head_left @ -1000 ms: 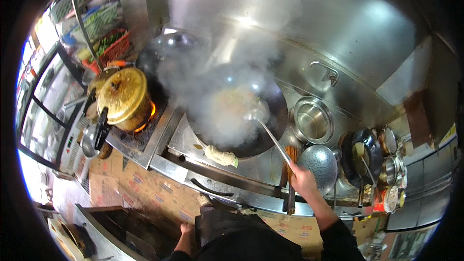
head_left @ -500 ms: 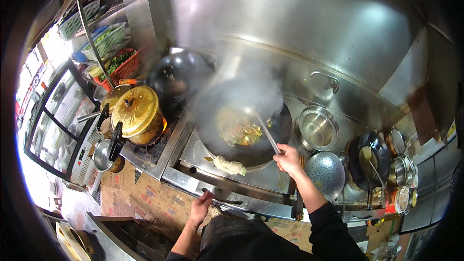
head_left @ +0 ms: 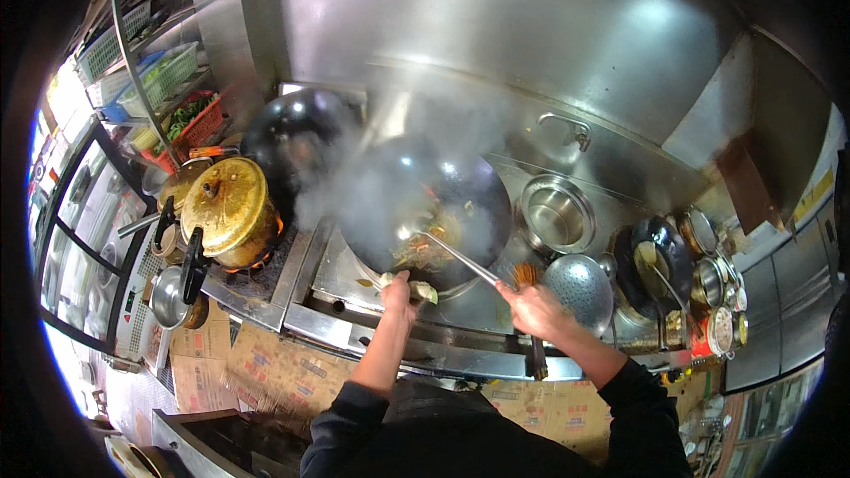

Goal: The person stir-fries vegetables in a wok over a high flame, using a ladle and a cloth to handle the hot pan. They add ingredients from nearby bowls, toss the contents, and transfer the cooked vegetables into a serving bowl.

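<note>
Steam rises from a large black wok (head_left: 482, 199) on the stove in front of me. Noodle-like strands with bits of vegetable (head_left: 425, 248) lie in its bottom. My right hand (head_left: 536, 312) is closed round the handle of a metal ladle (head_left: 460, 257), whose bowl is down in the food. At the wok's near rim, my left hand (head_left: 398, 294) is closed over a pale folded cloth (head_left: 426, 293), part of which sticks out to its right. The fingertips of that hand are partly hidden.
Left of the wok, a yellowed lidded pot (head_left: 226, 204) sits over flames, near a second black wok (head_left: 297, 128). To the right are a steel pot (head_left: 558, 212), a perforated strainer (head_left: 577, 292), a bamboo brush (head_left: 527, 274) and another wok (head_left: 668, 257). A tap (head_left: 571, 128) juts from the wall.
My left hand has come up from below the stove edge to the cloth at the wok rim. The ladle's bowl has moved nearer and to the left in the wok. The view has shifted.
</note>
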Tool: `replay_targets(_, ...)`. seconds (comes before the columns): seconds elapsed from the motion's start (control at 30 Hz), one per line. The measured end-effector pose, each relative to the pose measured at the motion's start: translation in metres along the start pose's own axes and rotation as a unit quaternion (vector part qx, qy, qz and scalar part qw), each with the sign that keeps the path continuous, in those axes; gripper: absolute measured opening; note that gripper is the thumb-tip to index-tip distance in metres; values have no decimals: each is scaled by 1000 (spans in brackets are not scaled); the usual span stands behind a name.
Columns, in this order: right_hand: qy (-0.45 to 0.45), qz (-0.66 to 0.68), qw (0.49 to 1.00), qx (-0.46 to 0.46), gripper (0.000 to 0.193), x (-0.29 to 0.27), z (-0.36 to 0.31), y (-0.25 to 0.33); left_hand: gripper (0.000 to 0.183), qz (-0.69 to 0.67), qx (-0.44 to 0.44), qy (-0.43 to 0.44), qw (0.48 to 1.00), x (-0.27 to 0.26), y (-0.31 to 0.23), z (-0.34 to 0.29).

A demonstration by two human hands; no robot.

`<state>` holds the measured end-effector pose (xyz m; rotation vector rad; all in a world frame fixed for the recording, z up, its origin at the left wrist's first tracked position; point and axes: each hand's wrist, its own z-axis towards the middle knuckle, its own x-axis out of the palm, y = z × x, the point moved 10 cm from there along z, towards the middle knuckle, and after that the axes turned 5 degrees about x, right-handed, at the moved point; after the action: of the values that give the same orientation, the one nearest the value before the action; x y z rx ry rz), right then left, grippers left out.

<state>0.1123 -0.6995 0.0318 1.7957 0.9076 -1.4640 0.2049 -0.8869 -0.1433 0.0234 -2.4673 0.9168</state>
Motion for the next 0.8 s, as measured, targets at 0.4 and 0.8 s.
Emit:
replay_targets(0.4,-52,321,942,79,38,45,-44,-38,18,55,82,-62,993,-14,21,-7)
replay_targets(0.8,-121,326,937,18,45,-9,-87,-38,8,-11,173,-71,982,2,-31,-26)
